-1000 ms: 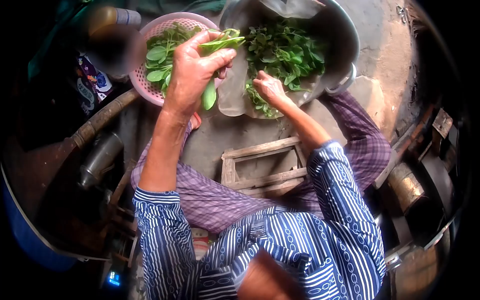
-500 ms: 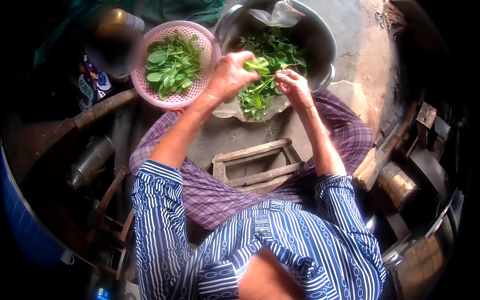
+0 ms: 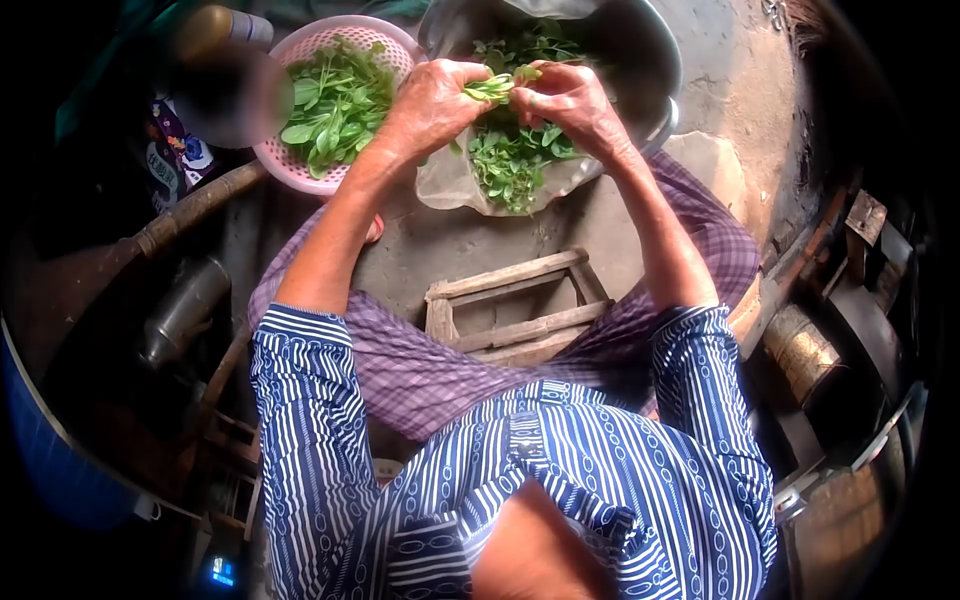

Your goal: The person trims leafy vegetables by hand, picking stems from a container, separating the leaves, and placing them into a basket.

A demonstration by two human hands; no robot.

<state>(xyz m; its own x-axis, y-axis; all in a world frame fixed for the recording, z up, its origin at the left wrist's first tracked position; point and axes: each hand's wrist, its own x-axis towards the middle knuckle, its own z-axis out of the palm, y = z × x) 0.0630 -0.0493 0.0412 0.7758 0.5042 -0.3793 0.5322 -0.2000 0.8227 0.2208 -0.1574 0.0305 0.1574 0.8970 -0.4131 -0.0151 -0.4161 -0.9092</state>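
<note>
My left hand [image 3: 432,108] is closed on a small bunch of green stems [image 3: 488,90], held above the near part of the large metal pot. Touching the same stems at their right end is my right hand [image 3: 572,105], its thumb and fingers pinched on the tips. Below the hands, leafy greens [image 3: 508,165] lie on a pale plastic sheet [image 3: 438,182] that lines the pot [image 3: 660,60]. To the left, a pink perforated basket [image 3: 400,45] holds a loose pile of leafy greens [image 3: 340,100].
A wooden frame [image 3: 515,275] stands on the floor between my legs. At the left are a dark metal cylinder [image 3: 188,308], a curved wooden pole [image 3: 205,208] and a blue container [image 3: 60,450]. A rusty can [image 3: 802,352] lies among scraps at the right.
Both hands have come together over the pot, and the stems now lie between their fingertips. The view has shifted slightly, with the pot and basket higher up.
</note>
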